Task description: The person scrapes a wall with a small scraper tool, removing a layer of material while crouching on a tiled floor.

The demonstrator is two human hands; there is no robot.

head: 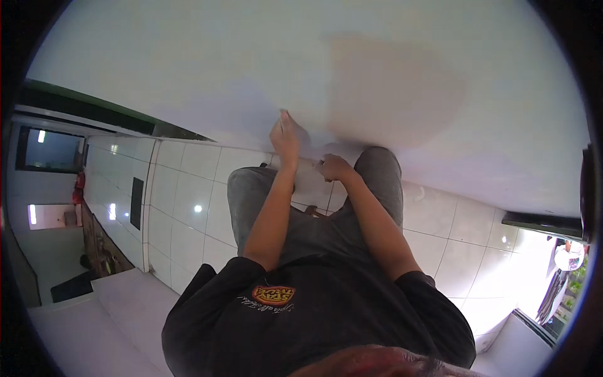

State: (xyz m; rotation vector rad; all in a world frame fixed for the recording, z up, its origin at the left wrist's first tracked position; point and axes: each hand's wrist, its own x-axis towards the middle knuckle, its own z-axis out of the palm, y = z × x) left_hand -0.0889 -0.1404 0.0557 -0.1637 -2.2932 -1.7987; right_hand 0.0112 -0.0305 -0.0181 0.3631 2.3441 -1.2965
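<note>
My left hand (284, 139) is raised in front of the pale wall (198, 61), fingers and thumb drawn together and pointing up it. Its fingertips look close to the wall surface; whether they touch it or pinch something thin, I cannot tell. Lower down and to the right, my right hand (335, 168) hangs between my knees with its fingers curled in. Any small thing inside that hand is hidden by the fingers and blur. Both forearms reach forward over my grey trousers (379, 169), and my knees are bent close to the wall.
White floor tiles (188, 202) spread beneath and beside me. A dark green opening edge (89, 108) is at the wall's left end. To the right, a dark-framed opening (541, 224) lets in bright light. A pale ledge (127, 311) stands behind at left.
</note>
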